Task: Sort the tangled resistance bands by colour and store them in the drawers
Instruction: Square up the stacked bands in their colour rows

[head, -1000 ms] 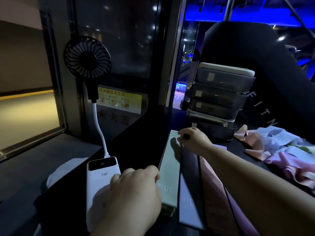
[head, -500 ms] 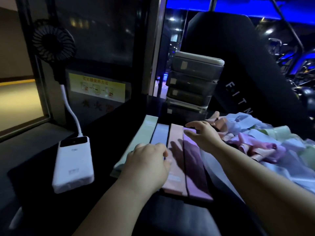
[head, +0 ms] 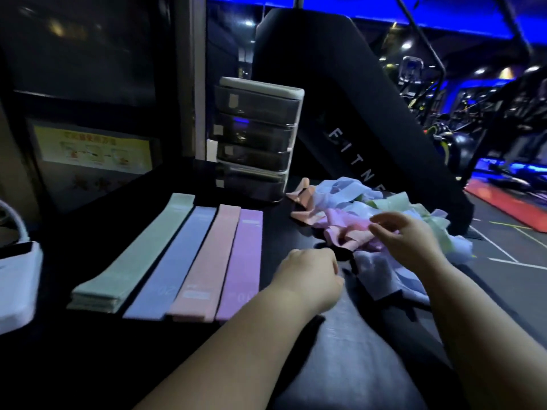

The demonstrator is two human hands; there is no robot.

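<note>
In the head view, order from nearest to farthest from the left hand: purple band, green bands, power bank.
1. Purple band, just left of the left hand.
2. Green bands, left end of the row.
3. Power bank, far left.

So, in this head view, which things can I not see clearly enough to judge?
All in the head view:
Drawer unit: dark tinted fronts hide the contents; labels too small to read.
Left hand: seen from behind; its curled fingers hide whether it holds anything.
Right hand: motion blur; grip on the tangled pile unclear.
White power bank: cut by the left edge.
</note>
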